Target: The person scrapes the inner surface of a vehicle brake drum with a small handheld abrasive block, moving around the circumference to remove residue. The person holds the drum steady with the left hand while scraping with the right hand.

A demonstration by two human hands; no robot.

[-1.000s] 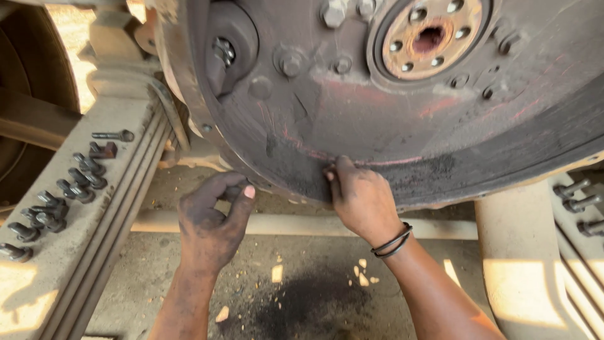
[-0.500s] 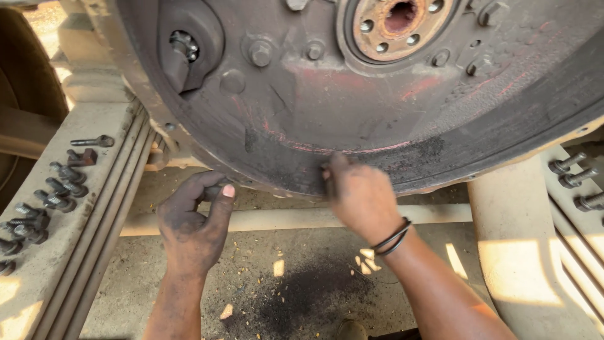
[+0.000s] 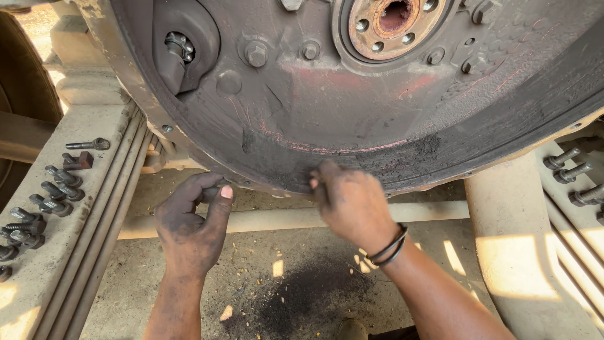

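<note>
From the head view, I have my grease-blackened left hand [image 3: 192, 230] curled at the lower rim of the big round, dark, rusty metal housing [image 3: 352, 107], thumb up, fingers closed around something small I cannot make out. My right hand [image 3: 352, 204], black bands at the wrist, presses its fingertips against the same bottom edge, holding nothing visible. Loose dark steel bolts [image 3: 44, 195] lie on the dusty beige frame rail [image 3: 75, 233] at left.

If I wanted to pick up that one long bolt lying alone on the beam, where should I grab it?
Probably the long bolt's thin shank in the middle, pinched from above. It lies flat on the beam, head to the right, apart from the other bolts, so nothing crowds the fingers.
</note>
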